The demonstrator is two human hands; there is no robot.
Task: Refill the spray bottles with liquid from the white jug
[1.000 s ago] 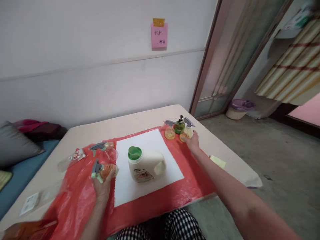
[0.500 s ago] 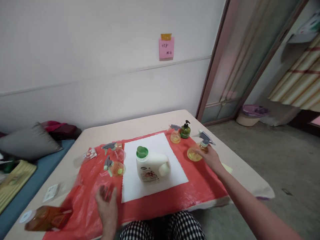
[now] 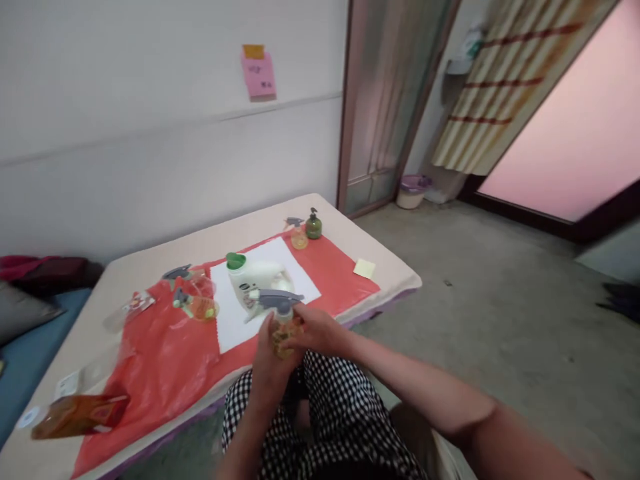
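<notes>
Both my hands hold one small spray bottle (image 3: 281, 319) of yellow liquid with a grey trigger head, in front of my lap. My left hand (image 3: 267, 363) wraps its lower body. My right hand (image 3: 315, 330) grips it from the right, near the neck. Behind it a white jug with a green cap (image 3: 253, 280) stands on a white sheet (image 3: 235, 323). That sheet lies on a red plastic cover (image 3: 160, 360) over a low beige table (image 3: 240, 237).
Two spray bottles (image 3: 193, 303) lie left of the jug. Another spray bottle (image 3: 299, 235) and a green pump bottle (image 3: 313, 225) stand at the far right corner. A yellow note (image 3: 365, 268) lies near the right edge, an orange pouch (image 3: 75, 415) front left.
My right hand carried a spray bottle from the table's far right side to my lap. My left hand came up from the red cover and took hold of it. The view swung right.
</notes>
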